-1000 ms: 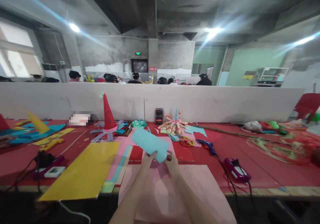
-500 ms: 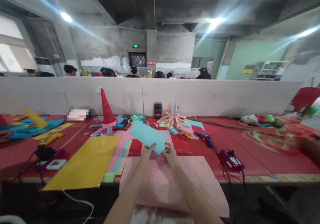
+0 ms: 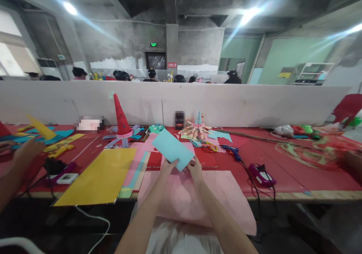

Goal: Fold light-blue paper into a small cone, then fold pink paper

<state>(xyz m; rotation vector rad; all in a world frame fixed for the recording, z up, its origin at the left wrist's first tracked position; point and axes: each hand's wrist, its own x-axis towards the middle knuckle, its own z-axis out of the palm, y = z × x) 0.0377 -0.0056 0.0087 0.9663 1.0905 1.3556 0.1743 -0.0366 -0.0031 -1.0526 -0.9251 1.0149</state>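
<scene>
A light-blue rectangular sheet of paper (image 3: pixel 173 148) is held tilted above the table. My left hand (image 3: pixel 169 167) grips its lower edge, with the thumb on the face of the sheet. My right hand (image 3: pixel 195 168) holds the lower right corner, its fingers partly hidden behind the paper. Under both forearms a large pink sheet (image 3: pixel 226 205) overhangs the table's front edge. Behind the blue sheet stand a red paper cone (image 3: pixel 121 116) with a pink band and a small blue cone (image 3: pixel 199 118) ringed by patterned strips.
A yellow sheet (image 3: pixel 98 178) lies at the left. To the right are a blue glue gun (image 3: pixel 231 151), a purple power box (image 3: pixel 261 175) with cables and netting (image 3: pixel 308 154). Another person's hand (image 3: pixel 28 154) shows at far left. A white partition (image 3: pixel 254 105) stands behind the table.
The blue sheet has turned, its far left corner now higher and its slope steeper, both hands still on it. Another person's arm has come into view at left. The camera view has shifted slightly.
</scene>
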